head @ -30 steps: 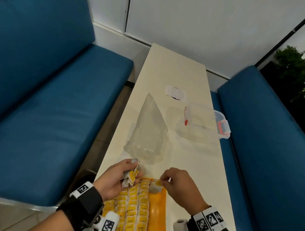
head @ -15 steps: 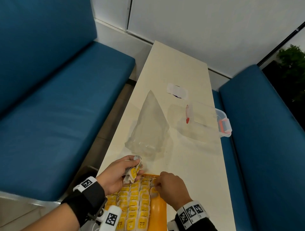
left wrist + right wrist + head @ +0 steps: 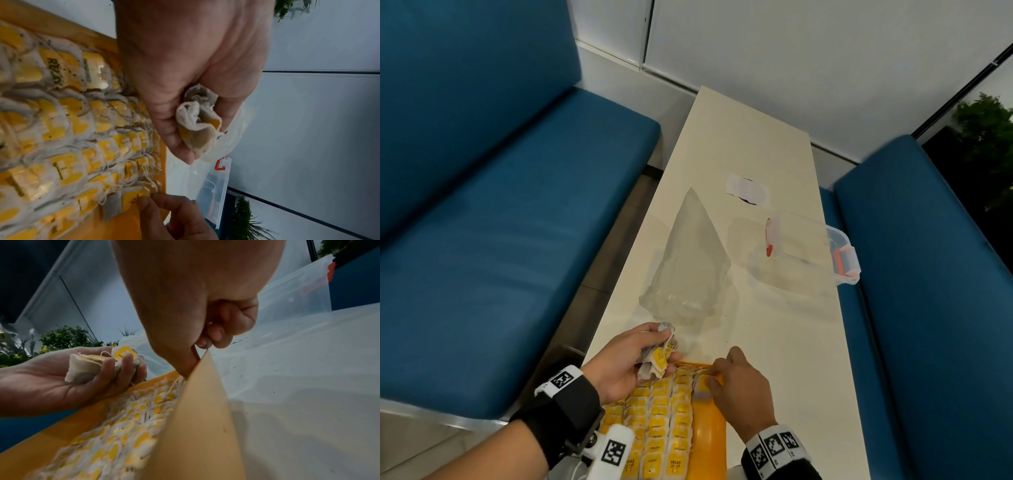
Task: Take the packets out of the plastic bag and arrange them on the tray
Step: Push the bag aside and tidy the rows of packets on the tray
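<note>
An orange tray (image 3: 709, 437) at the near table edge holds rows of tea-bag packets (image 3: 657, 413) with yellow tags. My left hand (image 3: 631, 356) hovers over the tray's far left corner, palm up, and grips a bunch of packets (image 3: 659, 358), also seen in the left wrist view (image 3: 197, 128). My right hand (image 3: 714, 377) pinches one packet (image 3: 701, 390) lying at the far end of the rightmost row, beside the tray's bare right strip. The clear plastic bag (image 3: 695, 260) lies slack on the table just beyond both hands.
A clear lidded container (image 3: 808, 253) with red latches stands at the table's right edge. A white slip (image 3: 748, 188) lies farther back. Blue benches (image 3: 500, 240) flank the narrow white table (image 3: 791, 359). The right wrist view shows the tray's raised rim (image 3: 205, 418) close to the wrist.
My right hand has brought its packet down from above the tray's far edge into the rightmost row. The left hand still holds its bunch in about the same place.
</note>
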The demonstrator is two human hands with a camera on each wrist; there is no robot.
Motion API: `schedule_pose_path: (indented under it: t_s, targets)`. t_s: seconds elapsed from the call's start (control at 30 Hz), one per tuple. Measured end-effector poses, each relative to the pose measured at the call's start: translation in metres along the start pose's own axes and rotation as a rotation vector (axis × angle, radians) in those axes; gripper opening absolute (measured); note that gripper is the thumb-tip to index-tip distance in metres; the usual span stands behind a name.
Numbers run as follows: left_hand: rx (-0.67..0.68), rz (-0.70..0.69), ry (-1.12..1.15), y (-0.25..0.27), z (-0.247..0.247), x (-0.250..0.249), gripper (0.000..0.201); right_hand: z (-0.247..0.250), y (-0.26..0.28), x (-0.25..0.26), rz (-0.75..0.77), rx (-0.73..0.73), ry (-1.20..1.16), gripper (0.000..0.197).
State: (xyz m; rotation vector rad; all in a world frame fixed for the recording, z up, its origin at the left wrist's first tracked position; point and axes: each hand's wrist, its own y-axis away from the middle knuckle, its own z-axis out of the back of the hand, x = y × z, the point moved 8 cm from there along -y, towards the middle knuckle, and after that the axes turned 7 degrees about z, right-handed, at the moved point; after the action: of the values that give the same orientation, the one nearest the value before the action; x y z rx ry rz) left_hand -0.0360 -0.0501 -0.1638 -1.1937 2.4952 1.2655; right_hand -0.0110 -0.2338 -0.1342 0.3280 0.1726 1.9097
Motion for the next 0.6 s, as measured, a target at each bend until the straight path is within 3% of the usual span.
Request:
schedule_pose_path:
  t_s: [0.13,0.2,0.27,0.37,0.6]
  targets:
    - [0.001,0.001,0.013,0.0,-0.001,0.001,0.036,0.026,0.007,0.02,0.019,-0.103,-0.159,0.027]
    - [-0.003,-0.003,0.04,0.0,-0.006,0.002,0.032,0.035,0.008,0.033,-0.035,-0.101,-0.457,0.027]
    - [-0.001,-0.034,0.064,0.0,-0.011,0.001,0.031,0.031,0.007,0.045,-0.141,-0.001,-0.82,0.033]
    - [-0.007,-0.084,0.088,-0.001,-0.012,-0.001,0.036,0.024,0.006,0.055,-0.269,0.143,-1.092,0.048]
    - [-0.023,-0.129,0.16,0.0,-0.016,-0.001,0.033,0.021,0.002,0.059,-0.333,0.143,-1.278,0.01]
